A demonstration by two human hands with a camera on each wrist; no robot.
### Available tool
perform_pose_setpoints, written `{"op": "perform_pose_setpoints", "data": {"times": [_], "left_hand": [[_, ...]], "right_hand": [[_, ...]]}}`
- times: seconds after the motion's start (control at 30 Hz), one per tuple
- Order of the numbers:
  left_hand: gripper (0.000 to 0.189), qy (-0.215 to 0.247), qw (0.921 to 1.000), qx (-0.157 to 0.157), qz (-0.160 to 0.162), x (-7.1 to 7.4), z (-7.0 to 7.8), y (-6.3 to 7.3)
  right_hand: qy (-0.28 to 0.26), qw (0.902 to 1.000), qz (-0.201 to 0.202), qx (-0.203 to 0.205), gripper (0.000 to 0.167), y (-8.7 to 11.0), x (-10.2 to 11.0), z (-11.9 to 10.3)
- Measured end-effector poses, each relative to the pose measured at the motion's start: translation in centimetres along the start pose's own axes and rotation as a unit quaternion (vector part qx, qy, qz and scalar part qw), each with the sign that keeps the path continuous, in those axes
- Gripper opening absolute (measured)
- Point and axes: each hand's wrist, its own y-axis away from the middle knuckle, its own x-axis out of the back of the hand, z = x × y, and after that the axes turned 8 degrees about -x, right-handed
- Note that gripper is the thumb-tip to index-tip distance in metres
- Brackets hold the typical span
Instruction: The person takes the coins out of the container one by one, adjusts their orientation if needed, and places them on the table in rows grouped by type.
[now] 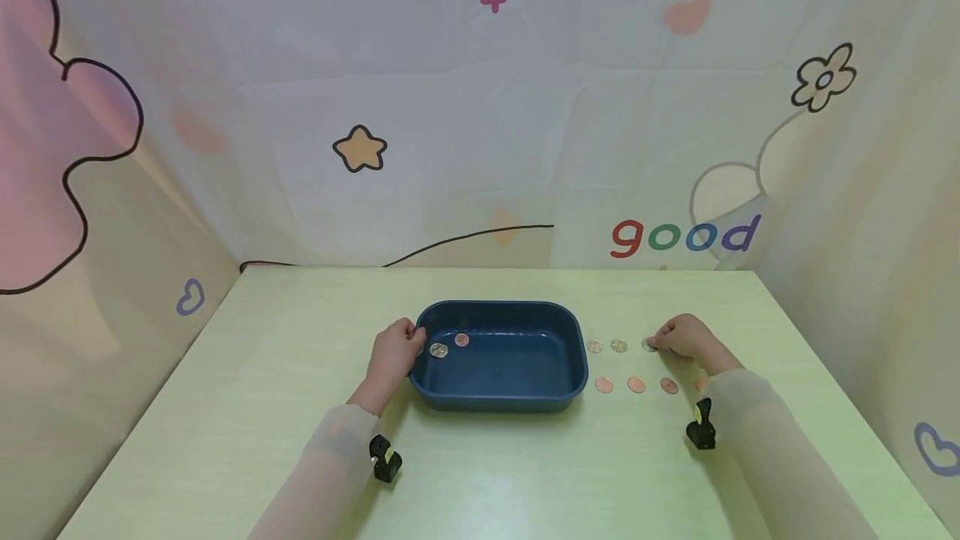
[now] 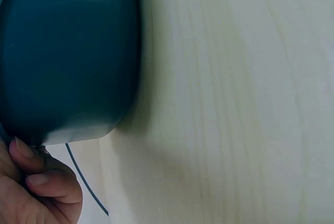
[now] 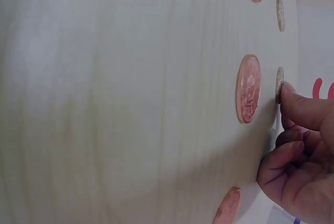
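My left hand (image 1: 390,357) holds the left end of a dark blue rectangular basin (image 1: 495,403). In the left wrist view, the curled fingers and thumb of that hand (image 2: 44,187) are at the basin's rim. Inside the basin, toward its left end, lie a silver coin (image 1: 438,350) and a copper coin (image 1: 461,340). To the right of the basin, my right hand (image 1: 686,338) pinches at the edge of another silver coin (image 1: 648,345). The right wrist view shows the thumb against this coin (image 3: 279,85), which lies close to the tabletop, with the other fingers curled.
Two more silver coins (image 1: 618,346) lie in line between the basin and my right hand. Nearer me runs a row of several copper coins (image 1: 636,385), one partly behind the right wrist. The pale wood table (image 1: 495,473) ends at a printed curtain (image 1: 450,107) behind.
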Motion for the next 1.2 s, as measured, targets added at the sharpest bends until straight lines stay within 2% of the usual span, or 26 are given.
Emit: {"op": "perform_pose_setpoints", "data": {"times": [0.13,0.27,0.37,0.5,0.6,0.73,0.83,1.0,1.1,1.2], "left_hand": [[0.028,0.007,1.0,0.001,0.001,0.1,0.2,0.2],[0.029,0.013,0.9999,0.004,-0.004,0.1,0.3,0.2],[0.029,0.017,0.9998,0.009,-0.009,0.1,0.3,0.2],[0.03,0.015,0.9998,0.012,-0.008,0.2,0.3,0.2],[0.03,0.015,0.9999,0.006,-0.005,0.2,0.2,0.2],[0.03,0.016,0.9998,0.006,-0.004,0.3,0.1,0.1],[0.03,0.017,0.9998,0.012,-0.004,0.3,0.1,0.0],[0.03,0.016,0.9998,0.008,-0.006,0.3,0.0,0.0],[0.03,0.014,0.9998,0.008,-0.005,0.2,0.0,0.0],[0.03,0.014,0.9998,0.011,-0.006,0.2,0.0,-0.1]], "right_hand": [[0.0,0.9999,0.007,0.009,0.024,0.0,0.1,0.2],[-0.05,0.9982,-0.031,0.01,0.031,-0.2,0.7,0.1],[-0.077,0.9954,-0.054,0.02,0.04,0.1,2.0,-1.2],[-0.048,0.9949,-0.046,0.076,0.046,0.9,4.8,-5.5],[-0.018,0.9906,-0.047,0.127,0.04,1.7,6.6,-9.7],[0.032,0.978,-0.088,0.186,0.031,2.9,7.4,-14.8],[0.081,0.9616,-0.149,0.215,0.03,3.3,6.6,-17.9],[0.134,0.9337,-0.246,0.223,0.037,2.8,3.4,-21.6],[0.15,0.9216,-0.276,0.228,0.039,2.4,0.8,-23.3],[0.16,0.9132,-0.288,0.24,0.04,2.0,-1.5,-24.6]]}}
